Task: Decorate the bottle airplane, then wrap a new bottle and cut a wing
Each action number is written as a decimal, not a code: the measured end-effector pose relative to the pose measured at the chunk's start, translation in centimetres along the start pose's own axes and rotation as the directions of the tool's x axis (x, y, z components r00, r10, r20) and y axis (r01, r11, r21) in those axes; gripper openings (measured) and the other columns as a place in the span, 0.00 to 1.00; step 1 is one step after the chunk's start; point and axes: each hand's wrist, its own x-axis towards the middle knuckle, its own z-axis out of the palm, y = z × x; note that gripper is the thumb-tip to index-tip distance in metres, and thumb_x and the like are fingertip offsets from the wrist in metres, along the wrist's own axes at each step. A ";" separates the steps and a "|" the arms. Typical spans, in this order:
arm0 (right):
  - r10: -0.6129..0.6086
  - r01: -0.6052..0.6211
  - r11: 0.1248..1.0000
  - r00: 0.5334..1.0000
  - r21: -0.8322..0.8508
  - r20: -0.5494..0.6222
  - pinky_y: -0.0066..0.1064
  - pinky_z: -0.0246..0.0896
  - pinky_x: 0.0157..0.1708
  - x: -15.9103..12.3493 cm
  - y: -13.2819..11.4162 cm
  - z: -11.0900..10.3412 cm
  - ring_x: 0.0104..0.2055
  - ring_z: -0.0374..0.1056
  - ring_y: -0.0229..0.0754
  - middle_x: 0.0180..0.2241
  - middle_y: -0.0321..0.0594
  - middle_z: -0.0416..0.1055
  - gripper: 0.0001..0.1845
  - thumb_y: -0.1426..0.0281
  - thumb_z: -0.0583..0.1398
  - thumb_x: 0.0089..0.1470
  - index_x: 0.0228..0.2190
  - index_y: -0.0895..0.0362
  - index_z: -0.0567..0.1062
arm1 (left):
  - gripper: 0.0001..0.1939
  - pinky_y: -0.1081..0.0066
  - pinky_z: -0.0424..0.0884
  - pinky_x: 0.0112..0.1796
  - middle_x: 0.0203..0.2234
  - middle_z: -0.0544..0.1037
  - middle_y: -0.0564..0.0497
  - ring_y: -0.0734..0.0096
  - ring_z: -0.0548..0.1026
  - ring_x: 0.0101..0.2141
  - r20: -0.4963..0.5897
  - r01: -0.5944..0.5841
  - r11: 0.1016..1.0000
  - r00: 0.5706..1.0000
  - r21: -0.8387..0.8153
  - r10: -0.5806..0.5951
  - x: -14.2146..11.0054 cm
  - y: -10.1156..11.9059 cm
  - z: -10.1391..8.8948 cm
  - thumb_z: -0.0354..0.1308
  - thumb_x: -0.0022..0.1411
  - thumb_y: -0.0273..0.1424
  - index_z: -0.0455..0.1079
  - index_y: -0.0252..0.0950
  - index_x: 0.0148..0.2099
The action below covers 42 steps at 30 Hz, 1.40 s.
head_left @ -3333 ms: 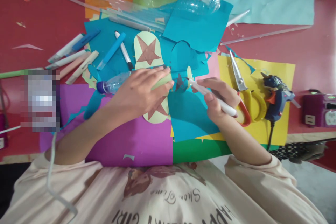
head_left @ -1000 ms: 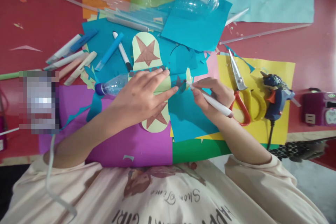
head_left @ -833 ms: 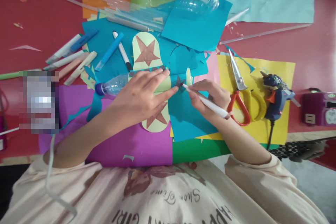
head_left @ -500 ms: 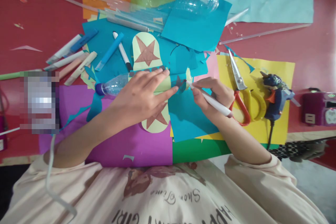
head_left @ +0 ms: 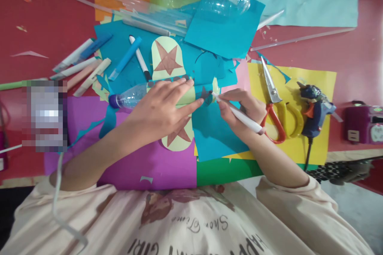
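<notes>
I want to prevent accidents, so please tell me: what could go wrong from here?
The bottle may roll if the left hand eases its press, making the white marker slip.
The left index finger lies beside the dark star; it might smear any wet ink.
The right hand is close to the scissors and could knock them.

Glue gun (head_left: 314, 115) on yellow paper (head_left: 321, 143)

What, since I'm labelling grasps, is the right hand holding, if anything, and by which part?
The right hand holds a white marker by its barrel, close to the writing tip.
</notes>
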 end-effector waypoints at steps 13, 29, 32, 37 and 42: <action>-0.030 0.029 0.999 0.999 0.014 0.036 0.28 0.69 0.26 0.1 -0.2 0.1 0.26 0.73 0.37 0.25 0.35 0.76 0.03 0.73 0.61 0.52 0.31 0.53 0.73 | 0.19 0.51 0.65 0.54 0.59 0.64 0.38 0.51 0.63 0.60 0.037 -0.019 0.998 0.999 0.063 0.016 0.0 -0.1 -0.1 0.51 0.68 0.34 0.64 0.40 0.60; -0.031 0.031 0.999 0.999 -0.010 0.034 0.29 0.71 0.27 0.0 -0.3 0.3 0.28 0.74 0.38 0.26 0.36 0.77 0.02 0.72 0.60 0.53 0.31 0.53 0.73 | 0.19 0.51 0.66 0.52 0.58 0.65 0.38 0.51 0.64 0.59 0.000 -0.038 0.995 0.999 0.092 0.038 0.0 0.0 0.0 0.52 0.68 0.34 0.64 0.40 0.60; -0.006 0.006 1.000 1.000 -0.011 0.004 0.30 0.71 0.27 -0.2 -0.1 0.2 0.27 0.74 0.38 0.25 0.35 0.76 0.02 0.71 0.61 0.53 0.31 0.52 0.73 | 0.20 0.51 0.65 0.53 0.59 0.65 0.39 0.52 0.64 0.59 0.022 -0.024 0.996 1.000 0.081 0.023 0.0 -0.1 0.0 0.51 0.68 0.34 0.64 0.40 0.60; 0.027 -0.027 0.999 1.000 -0.028 -0.003 0.29 0.70 0.26 -0.3 0.0 0.1 0.27 0.73 0.38 0.25 0.34 0.75 0.01 0.71 0.61 0.53 0.30 0.53 0.73 | 0.19 0.52 0.65 0.53 0.59 0.64 0.39 0.52 0.63 0.59 0.026 -0.032 0.996 0.999 0.087 0.030 0.0 -0.1 0.0 0.50 0.68 0.34 0.63 0.40 0.60; 0.039 -0.039 0.999 0.999 0.002 -0.033 0.29 0.70 0.27 -0.1 -0.1 0.1 0.26 0.72 0.37 0.24 0.34 0.74 0.02 0.72 0.61 0.52 0.29 0.53 0.72 | 0.20 0.52 0.63 0.54 0.59 0.63 0.39 0.53 0.62 0.59 0.046 -0.019 0.996 0.999 0.085 0.015 0.0 -0.1 0.0 0.49 0.69 0.34 0.62 0.40 0.61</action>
